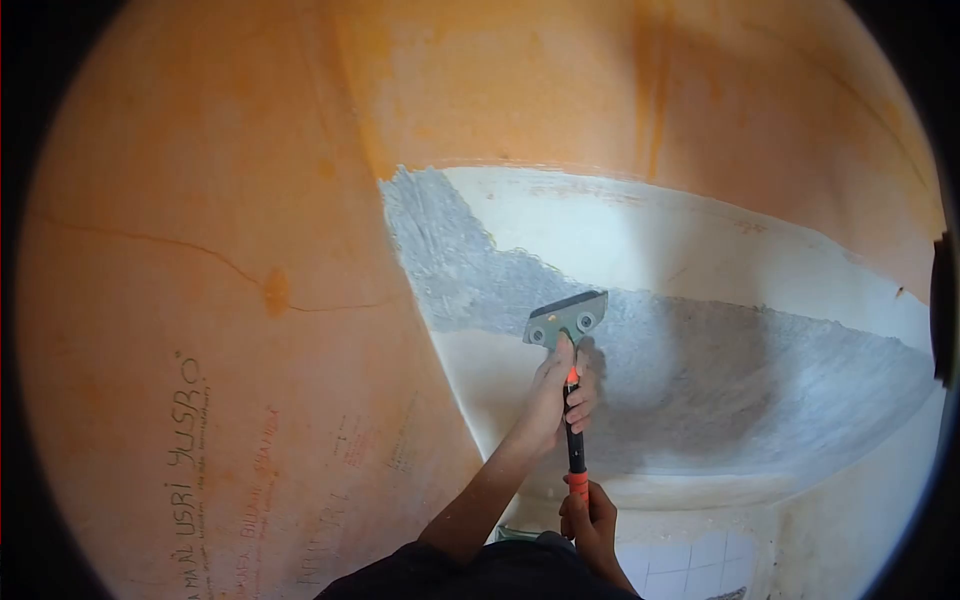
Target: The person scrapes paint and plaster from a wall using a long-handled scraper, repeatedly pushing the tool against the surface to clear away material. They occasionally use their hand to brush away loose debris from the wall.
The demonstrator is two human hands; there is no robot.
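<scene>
A long-handled scraper (566,316) with a wide blade held by two bolts and a black and orange handle is up against the wall. My left hand (556,392) wraps round the upper handle, its thumb stretched along the neck just under the blade. Lower down, my right hand (592,514) grips the orange end of the handle. The blade lies at the border between a rough grey stripped patch (700,385) and a smooth white band (640,225) above it.
On the left, an orange wall (220,240) carries a crack and handwriting, and meets the worked wall at a corner. Orange paint runs above the white band. White tiles (700,565) show low down, and a dark object (942,310) stands at the right edge.
</scene>
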